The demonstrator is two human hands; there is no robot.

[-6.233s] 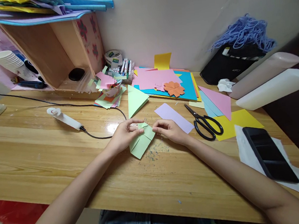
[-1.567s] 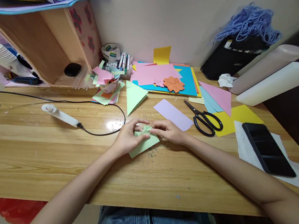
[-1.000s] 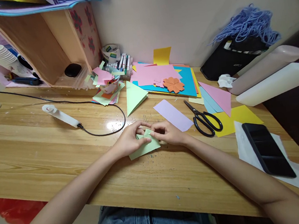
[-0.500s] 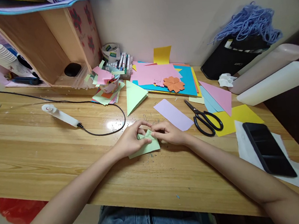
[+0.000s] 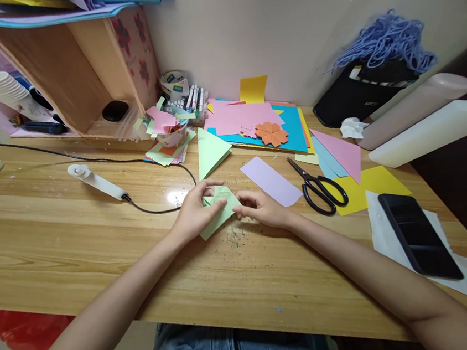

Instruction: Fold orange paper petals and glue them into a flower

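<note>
A light green folded paper (image 5: 224,214) is held just above the wooden table in front of me. My left hand (image 5: 193,211) grips its left side, thumb lying across the front and fingers behind. At the paper's right corner, my right hand (image 5: 264,209) pinches the edge between thumb and curled fingers. Small folds show along the paper's upper part; the fingers behind it are partly hidden. Beyond it stands another green paper folded to a triangle (image 5: 211,152), and a lilac paper strip (image 5: 271,181) lies close to my right hand.
Black-handled scissors (image 5: 320,185) lie to the right, partly on yellow paper (image 5: 378,185). A phone (image 5: 420,236) rests on white tissue. A white glue gun-like tool (image 5: 96,182) with a black cable is at left. An orange paper flower (image 5: 271,134) sits on stacked coloured sheets.
The green paper has tilted, its right side rising, and it has moved slightly up in view. My right fingers have shifted from its upper folds to its right corner.
</note>
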